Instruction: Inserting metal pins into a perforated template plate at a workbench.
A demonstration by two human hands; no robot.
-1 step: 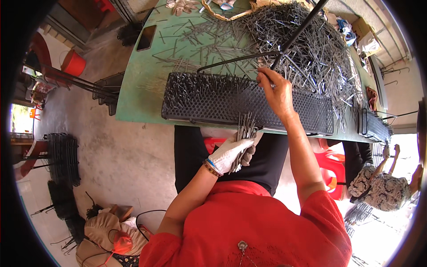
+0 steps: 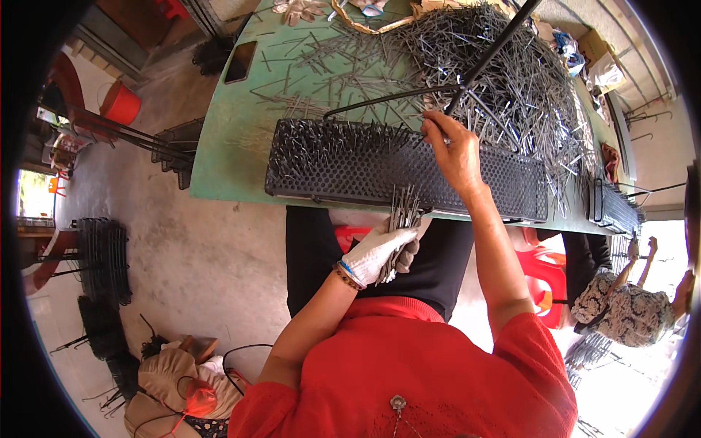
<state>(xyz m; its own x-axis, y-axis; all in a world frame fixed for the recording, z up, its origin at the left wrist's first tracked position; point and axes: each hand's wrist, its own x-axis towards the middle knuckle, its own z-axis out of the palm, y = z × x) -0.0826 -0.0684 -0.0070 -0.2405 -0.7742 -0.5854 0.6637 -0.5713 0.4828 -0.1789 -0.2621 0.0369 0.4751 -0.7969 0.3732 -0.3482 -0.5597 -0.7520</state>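
Note:
My left hand (image 2: pixel 376 252), in a white knitted glove, is closed around a bundle of thin grey metal pins (image 2: pixel 404 212) just off the table's near edge. A long black perforated rack (image 2: pixel 409 164) lies along that edge, with many pins standing in the holes of its left part and far side. Bare and pinched, my right hand (image 2: pixel 456 150) is over the rack's far edge, right of the standing pins. Whatever is between its fingertips is too small to make out. Beyond the rack, a large heap of loose pins (image 2: pixel 496 80) covers the table.
A black rod frame (image 2: pixel 485 62) rises from the rack over the green table (image 2: pixel 237 139). A phone (image 2: pixel 241 62) and a glove (image 2: pixel 299 10) lie on the table. Another person (image 2: pixel 628 306) works at the right beside a second rack (image 2: pixel 617 204). Stacked black racks (image 2: pixel 102 259) stand at left.

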